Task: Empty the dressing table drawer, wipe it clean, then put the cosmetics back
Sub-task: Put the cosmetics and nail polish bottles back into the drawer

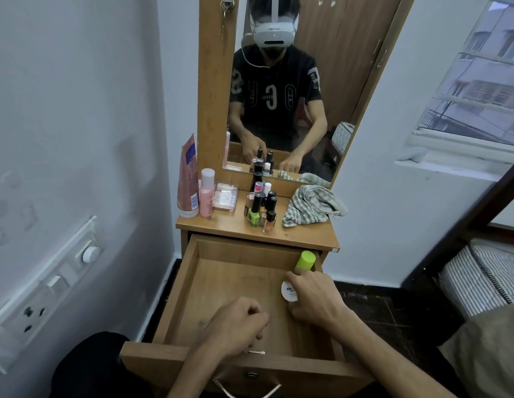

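Observation:
The wooden drawer [189, 285] stands pulled out below the dressing table top [238, 228]. Inside it, at the right wall, my right hand [313, 300] is closed around a white nail polish remover bottle [288, 291] with a lime green cap [305, 260]. My left hand [238, 323] is a loose fist over the drawer's front part; a small metal clip [256, 352] lies just under it. On the table top stand several nail polish bottles [261, 208], a pink bottle [207, 196], a pink tube [188, 179], a clear box [225, 198] and a striped cloth [310, 206].
A mirror [278, 81] rises behind the table top. A wall with a switch panel [49, 282] is close on the left. A bed with a striped mattress [479, 277] stands to the right, below a window [479, 81]. The drawer handle [247, 389] is at the near edge.

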Motion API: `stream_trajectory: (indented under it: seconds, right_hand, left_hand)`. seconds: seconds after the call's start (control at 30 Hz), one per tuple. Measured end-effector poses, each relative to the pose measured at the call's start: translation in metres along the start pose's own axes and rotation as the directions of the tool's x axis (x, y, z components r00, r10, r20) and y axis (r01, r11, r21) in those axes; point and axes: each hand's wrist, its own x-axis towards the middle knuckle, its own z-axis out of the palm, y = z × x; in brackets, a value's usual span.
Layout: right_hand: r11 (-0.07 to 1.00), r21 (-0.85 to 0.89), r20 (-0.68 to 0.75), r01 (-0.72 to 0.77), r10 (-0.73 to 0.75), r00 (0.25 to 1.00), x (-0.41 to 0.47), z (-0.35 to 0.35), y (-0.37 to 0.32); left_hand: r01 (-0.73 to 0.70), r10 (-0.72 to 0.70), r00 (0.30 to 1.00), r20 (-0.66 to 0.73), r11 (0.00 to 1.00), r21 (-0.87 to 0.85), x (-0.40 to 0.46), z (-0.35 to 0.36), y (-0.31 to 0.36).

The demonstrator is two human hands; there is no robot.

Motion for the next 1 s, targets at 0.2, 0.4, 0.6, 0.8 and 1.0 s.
stream_trajectory:
  seconds: [0.2,0.4,0.6,0.8,1.0]
  right_hand:
    - [0.998,-0.061,0.007,-0.032,0.033,0.999,-0.007,0.007,0.001]
    - [0.997,-0.057,-0.059,0.043,-0.046,0.997,-0.005,0.003,-0.004]
    - [0.999,-0.044,-0.043,0.005,-0.006,0.999,-0.004,0.002,-0.011]
    - [0.943,0.326,-0.299,0.067,0.036,0.954,0.002,-0.047,-0.032]
    - [0.751,0.553,-0.662,0.361,0.132,0.738,0.054,-0.15,-0.087]
  left_hand:
    - [0.002,-0.002,1.0,0.007,1.0,0.025,-0.002,0.002,0.001]
    - [0.0,0.0,1.0,0.001,0.999,0.048,-0.004,0.003,0.002]
    - [0.017,-0.017,1.0,0.001,1.0,0.008,-0.005,0.002,0.005]
    - [0.02,-0.02,1.0,-0.001,0.992,-0.124,0.003,0.001,-0.001]
    - [-0.019,0.02,1.0,-0.001,0.986,-0.167,0.009,0.004,-0.008]
